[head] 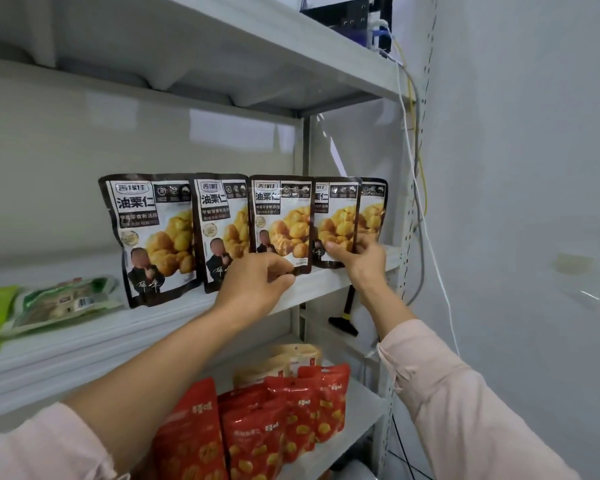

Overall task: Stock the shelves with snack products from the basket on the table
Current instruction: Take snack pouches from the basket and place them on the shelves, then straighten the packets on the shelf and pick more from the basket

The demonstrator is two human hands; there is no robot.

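Head view: the left hand's point(257, 280) thumb and curled forefinger pinch the bottom right corner of the middle pouch point(281, 216), with the other fingers folded under the palm. The right hand point(361, 263) grips the lower part of the fourth pouch point(336, 213), its thumb pressed flat on the printed front and its fingers wrapped round the right edge, where they are mostly hidden.

Both pouches stand upright on the middle shelf point(174, 317), near its front lip, in a row of five brown chestnut packs that overlap like tiles. The first pouch point(153, 233) and second pouch point(220, 223) stand to the left, leaning back slightly. The fifth pouch point(373, 209) peeks out behind the fourth, close to the shelf's right upright.

Both forearms reach up from pale pink sleeves point(447, 403).

Further left on the same shelf, green packets point(63, 301) lie flat. On the shelf below stand red pouches point(257, 434) with a tan bag point(288, 362) behind them. Cables point(418, 188) hang down the right side of the rack along the white wall.
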